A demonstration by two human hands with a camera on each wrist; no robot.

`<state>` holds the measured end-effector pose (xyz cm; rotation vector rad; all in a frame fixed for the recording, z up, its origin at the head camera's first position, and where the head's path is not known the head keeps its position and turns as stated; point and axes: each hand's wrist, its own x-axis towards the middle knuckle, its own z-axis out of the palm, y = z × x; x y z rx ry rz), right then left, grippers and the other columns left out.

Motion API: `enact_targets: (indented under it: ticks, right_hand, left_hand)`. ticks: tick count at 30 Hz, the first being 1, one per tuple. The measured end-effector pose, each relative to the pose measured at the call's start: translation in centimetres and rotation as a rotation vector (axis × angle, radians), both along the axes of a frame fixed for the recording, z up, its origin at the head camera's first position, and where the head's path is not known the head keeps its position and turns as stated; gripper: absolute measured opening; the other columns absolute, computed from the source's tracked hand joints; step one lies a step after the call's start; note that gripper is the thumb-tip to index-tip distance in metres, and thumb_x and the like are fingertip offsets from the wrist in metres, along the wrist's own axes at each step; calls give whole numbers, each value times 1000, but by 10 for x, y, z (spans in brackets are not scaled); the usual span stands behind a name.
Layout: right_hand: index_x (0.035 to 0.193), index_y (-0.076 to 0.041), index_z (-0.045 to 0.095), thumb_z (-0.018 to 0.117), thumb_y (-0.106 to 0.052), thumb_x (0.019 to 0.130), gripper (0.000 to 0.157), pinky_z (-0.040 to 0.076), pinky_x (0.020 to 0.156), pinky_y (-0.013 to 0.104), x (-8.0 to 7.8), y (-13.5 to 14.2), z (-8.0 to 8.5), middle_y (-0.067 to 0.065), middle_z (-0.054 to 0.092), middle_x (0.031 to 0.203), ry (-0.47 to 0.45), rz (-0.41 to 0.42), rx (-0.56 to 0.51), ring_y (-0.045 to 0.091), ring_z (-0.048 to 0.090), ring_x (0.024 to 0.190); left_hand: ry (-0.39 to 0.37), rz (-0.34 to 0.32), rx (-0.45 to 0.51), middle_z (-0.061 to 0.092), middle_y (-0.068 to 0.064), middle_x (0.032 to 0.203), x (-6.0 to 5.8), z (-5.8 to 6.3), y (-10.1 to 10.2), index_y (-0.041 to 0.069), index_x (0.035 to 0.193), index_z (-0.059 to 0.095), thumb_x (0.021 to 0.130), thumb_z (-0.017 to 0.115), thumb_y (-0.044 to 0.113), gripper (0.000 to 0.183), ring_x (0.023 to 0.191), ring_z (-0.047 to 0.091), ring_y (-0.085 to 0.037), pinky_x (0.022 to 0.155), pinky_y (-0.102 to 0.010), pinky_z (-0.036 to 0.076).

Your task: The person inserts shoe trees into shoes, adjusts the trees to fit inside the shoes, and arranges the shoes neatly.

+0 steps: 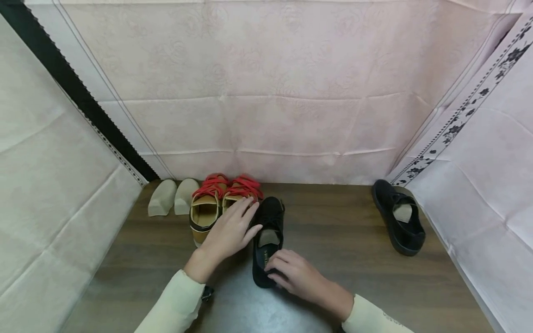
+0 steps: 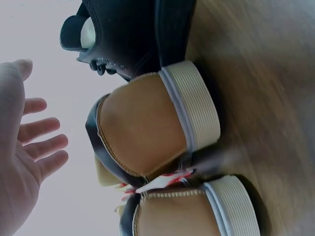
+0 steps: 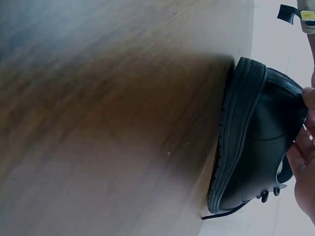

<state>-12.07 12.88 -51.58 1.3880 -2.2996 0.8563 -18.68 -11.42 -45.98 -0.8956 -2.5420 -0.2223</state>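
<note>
A black lace-up shoe (image 1: 266,249) is between my two hands in the head view, toe pointing to the wall, with a pale insert inside. My right hand (image 1: 297,275) pinches the collar at its heel. The right wrist view shows the thumb (image 3: 308,98) on that rim of the black shoe (image 3: 256,142). My left hand (image 1: 233,229), fingers extended, is over the gap between this shoe and a pair of tan shoes (image 1: 204,208) with red laces. In the left wrist view my left hand (image 2: 29,142) holds nothing. Its palm faces the tan shoes (image 2: 142,128).
Two pale shoe inserts (image 1: 168,196) stand left of the tan pair. The other black shoe (image 1: 399,217), also with an insert, sits at the far right near the side wall. Cloth-covered walls (image 1: 270,125) enclose the wooden floor (image 1: 333,222) at the back and sides.
</note>
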Motion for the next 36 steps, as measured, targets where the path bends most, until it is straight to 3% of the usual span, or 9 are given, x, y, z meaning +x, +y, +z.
enact_targets:
  ticks: [5, 13, 26, 36]
  right_hand:
    - [104, -18, 69, 81, -10, 89, 21, 53, 90, 19, -2, -2, -2, -9, 66, 106, 35, 4, -6, 5, 64, 101]
    - [102, -16, 69, 81, -2, 85, 25, 51, 90, 16, -2, -5, -2, -9, 65, 102, 4, 35, -31, 5, 63, 99]
    - [99, -15, 69, 83, -2, 83, 25, 51, 83, 10, -9, 2, -1, -8, 63, 96, 57, 59, -28, 3, 62, 90]
    - [98, -15, 69, 83, 0, 81, 28, 53, 85, 13, -7, 20, 0, -8, 64, 99, 34, 46, -29, 5, 64, 92]
  left_hand:
    - [-7, 13, -34, 55, -21, 149, 0, 1, -7, 4, 145, 56, 102, 64, 42, 59, 136, 55, -40, 110, -51, 48]
    - [1, 28, -57, 53, -24, 150, -1, -1, -14, 3, 144, 57, 99, 68, 41, 60, 138, 53, -43, 112, -54, 46]
    - [-90, 59, -130, 39, -21, 162, 0, -11, -21, 9, 156, 45, 101, 59, 51, 70, 150, 37, -43, 121, -58, 32]
    - [-93, 48, -159, 37, -20, 163, 7, -14, -21, 9, 157, 44, 101, 57, 56, 74, 151, 35, -43, 119, -60, 34]
